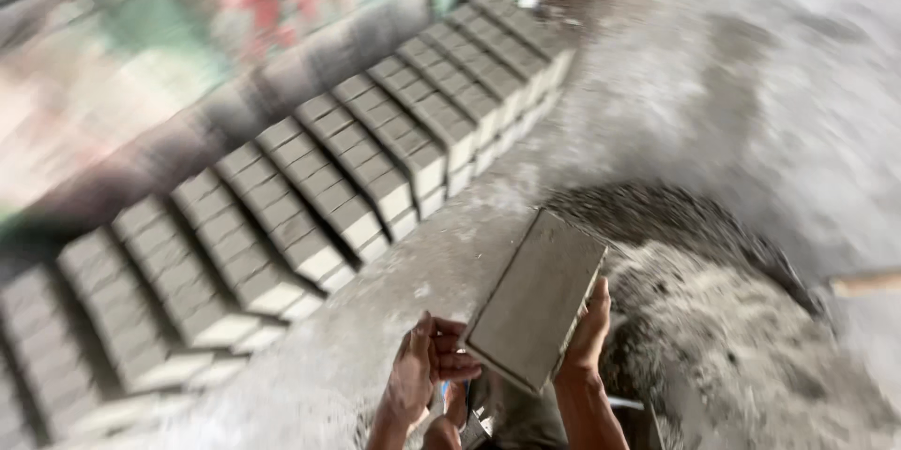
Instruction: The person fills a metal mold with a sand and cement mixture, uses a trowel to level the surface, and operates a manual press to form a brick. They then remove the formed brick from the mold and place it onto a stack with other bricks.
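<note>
both hands are low in the middle of the picture, and they hold up one grey block. left hand has its fingers curled round the block's lower left corner. right hand is pressed flat along the block's right edge, with the fingers up along its side. so each hand is grasping the block, one on each side.

the block is flat and shaped like a long box. it is tilted, with its big smooth face turned up toward the camera. it is in the air, above the ground, and touches nothing but the two hands.

to the left, many more grey blocks sit in long rows on the ground. the rows lie side by side and run up toward the top of the picture. they are well apart from the held block.

behind the rows is a wall with blurry red and green paint on it.

to the right of the hands is a heap of wet grey mix, dark on top and paler lower down. the floor between the rows and the heap is grey and dusty. a pale stick-like thing pokes in from the right edge, too blurry to tell what it is.
</note>
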